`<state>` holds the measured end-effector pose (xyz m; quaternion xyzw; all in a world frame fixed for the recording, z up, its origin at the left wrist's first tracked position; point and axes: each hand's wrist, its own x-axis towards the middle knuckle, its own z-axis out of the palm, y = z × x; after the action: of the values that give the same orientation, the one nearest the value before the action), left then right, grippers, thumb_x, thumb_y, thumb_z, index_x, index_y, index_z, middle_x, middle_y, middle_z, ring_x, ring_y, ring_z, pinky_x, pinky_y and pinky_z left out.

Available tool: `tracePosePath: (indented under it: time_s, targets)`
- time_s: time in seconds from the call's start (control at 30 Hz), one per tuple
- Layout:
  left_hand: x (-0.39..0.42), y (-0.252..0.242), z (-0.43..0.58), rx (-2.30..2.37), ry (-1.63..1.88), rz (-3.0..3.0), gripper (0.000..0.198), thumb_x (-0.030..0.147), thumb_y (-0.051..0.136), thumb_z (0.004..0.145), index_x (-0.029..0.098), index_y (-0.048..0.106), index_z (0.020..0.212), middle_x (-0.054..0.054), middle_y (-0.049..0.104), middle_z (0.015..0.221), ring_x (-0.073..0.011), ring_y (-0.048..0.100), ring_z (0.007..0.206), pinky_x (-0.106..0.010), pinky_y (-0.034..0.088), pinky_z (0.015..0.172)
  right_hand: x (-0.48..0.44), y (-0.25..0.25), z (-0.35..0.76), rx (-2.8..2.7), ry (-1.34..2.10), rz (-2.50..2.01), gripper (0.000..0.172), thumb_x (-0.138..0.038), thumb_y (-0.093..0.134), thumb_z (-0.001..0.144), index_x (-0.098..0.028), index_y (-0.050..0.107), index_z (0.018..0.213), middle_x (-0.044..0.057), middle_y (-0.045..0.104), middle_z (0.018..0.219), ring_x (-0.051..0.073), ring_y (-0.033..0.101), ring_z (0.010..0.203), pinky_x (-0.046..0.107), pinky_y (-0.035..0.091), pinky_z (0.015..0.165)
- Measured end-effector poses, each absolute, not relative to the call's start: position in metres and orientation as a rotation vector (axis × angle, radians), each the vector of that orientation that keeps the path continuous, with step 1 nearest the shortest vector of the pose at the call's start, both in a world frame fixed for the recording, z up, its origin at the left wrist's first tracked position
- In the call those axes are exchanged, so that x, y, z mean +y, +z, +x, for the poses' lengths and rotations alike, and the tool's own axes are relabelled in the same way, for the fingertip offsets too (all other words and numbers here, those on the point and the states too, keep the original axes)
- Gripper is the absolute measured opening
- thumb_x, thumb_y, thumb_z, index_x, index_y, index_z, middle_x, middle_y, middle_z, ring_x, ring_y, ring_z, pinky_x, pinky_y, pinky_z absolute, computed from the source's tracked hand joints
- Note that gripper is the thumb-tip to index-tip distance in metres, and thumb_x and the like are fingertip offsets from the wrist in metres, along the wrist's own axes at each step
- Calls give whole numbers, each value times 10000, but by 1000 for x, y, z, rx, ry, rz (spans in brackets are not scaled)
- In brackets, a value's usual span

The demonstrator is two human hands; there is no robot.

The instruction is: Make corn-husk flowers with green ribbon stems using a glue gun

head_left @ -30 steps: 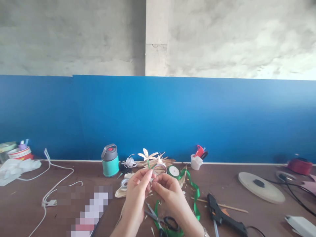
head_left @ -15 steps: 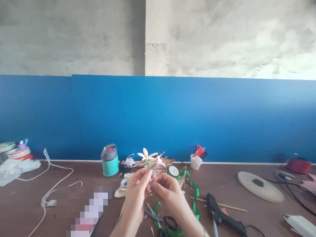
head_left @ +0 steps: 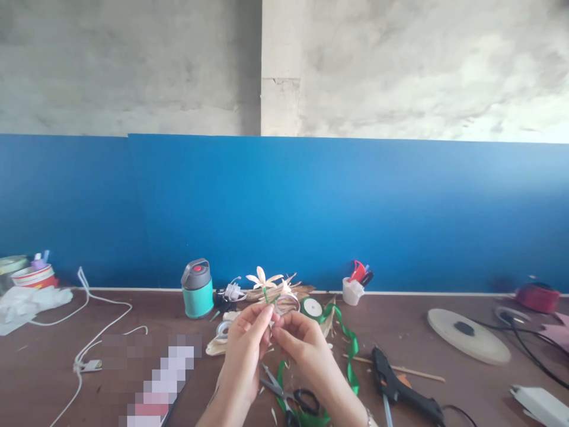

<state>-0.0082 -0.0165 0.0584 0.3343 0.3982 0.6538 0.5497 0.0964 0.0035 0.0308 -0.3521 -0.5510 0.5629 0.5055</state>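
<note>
My left hand (head_left: 246, 338) is closed in a pinch on the green stem of a pale, several-petalled craft flower (head_left: 262, 277), which stands upright above the fingertips. Close against it, my right hand (head_left: 300, 341) is also pinched; its fingertips meet the left ones, and what lies between them is hidden. Just above the right fingers are a second small pale flower (head_left: 287, 288) and a whitish ring (head_left: 288, 303); whether either is held, I cannot tell. Below the hands lie scissors (head_left: 284, 388) and green ribbon (head_left: 352, 350), with the ribbon spool (head_left: 312, 308) behind the right hand.
A black glue gun (head_left: 402, 385) and a thin stick (head_left: 404, 370) lie to the right, near a pale round disc (head_left: 469, 337). Behind are a teal flask (head_left: 198, 296), dried husks (head_left: 306, 290) and a white cup of tools (head_left: 353, 292). A white cable (head_left: 104, 323) winds at left.
</note>
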Motion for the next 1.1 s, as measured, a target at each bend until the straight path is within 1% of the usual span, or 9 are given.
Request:
tracePosePath:
  time_s: [0.2,0.33,0.63,0.9,1.1]
  targets:
    - [-17,59,-8,961,1553,799,263,394,748,609,156,638,595,69,417,423,-58,352,426,-158,279,425,3,32,96,-1331,1356,-859,295,-414,705,699,-143,588,692,-18,560,567,75,407,483,194,289,454]
    - [-16,58,-9,970,1542,800,263,398,741,622,156,638,608,71,413,429,-58,352,433,-154,267,426,3,32,97,-1326,1365,-851,302,-419,713,689,-143,590,693,-10,582,578,77,425,483,193,296,452]
    - [-17,59,-8,961,1553,803,243,378,734,638,156,638,613,57,455,453,-65,358,433,-166,277,426,3,31,96,-1319,1374,-839,294,-414,710,695,-147,589,693,-16,586,573,74,426,465,193,291,451]
    - [-14,56,-10,931,1536,798,270,398,746,629,149,643,618,51,471,463,-54,368,446,-148,293,430,2,32,96,-1336,1348,-847,265,-390,701,703,-148,596,690,-14,586,577,78,432,471,200,305,456]
    - [-12,54,-11,926,1504,808,278,399,753,626,139,653,617,48,473,466,-43,343,441,-136,280,421,2,34,96,-1334,1342,-848,260,-383,698,705,-145,593,692,-14,579,574,77,419,475,202,299,456]
